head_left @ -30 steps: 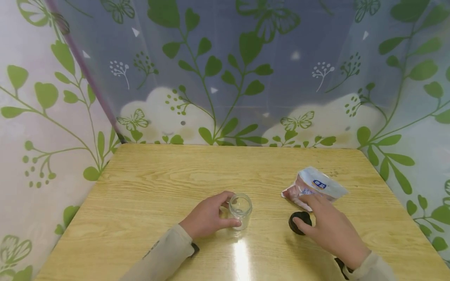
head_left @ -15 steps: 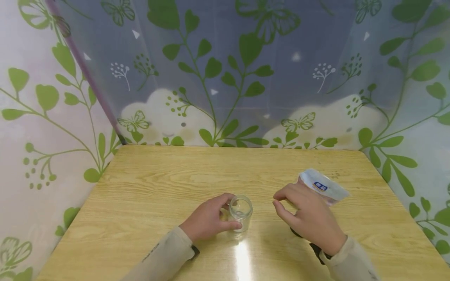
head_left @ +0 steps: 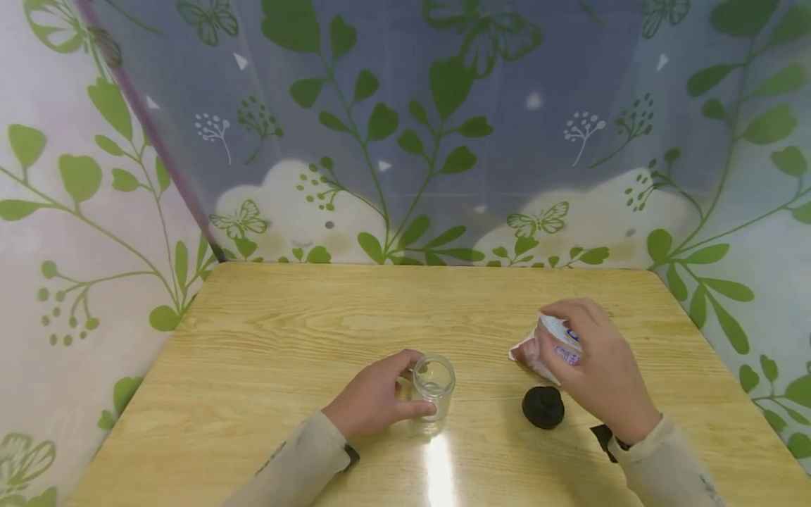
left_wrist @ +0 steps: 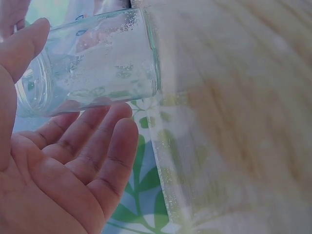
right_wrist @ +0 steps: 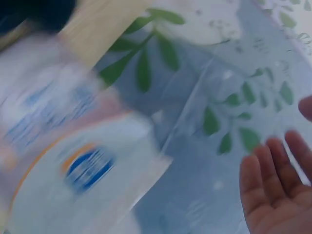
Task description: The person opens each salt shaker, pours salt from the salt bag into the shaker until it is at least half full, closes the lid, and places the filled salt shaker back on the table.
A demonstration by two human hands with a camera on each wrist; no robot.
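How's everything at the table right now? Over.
Left hand holds upright glass jar. Right hand by packet, apparently not gripping. Black object nearby, seemingly blocking nothing.

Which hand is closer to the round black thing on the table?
Right. The right hand is up and to the right of the round black thing, by the packet. The left hand is farther, off to its left, holding the glass jar.

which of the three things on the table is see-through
The jar at the left hand: its walls are clear, unlike the black object and printed bag.
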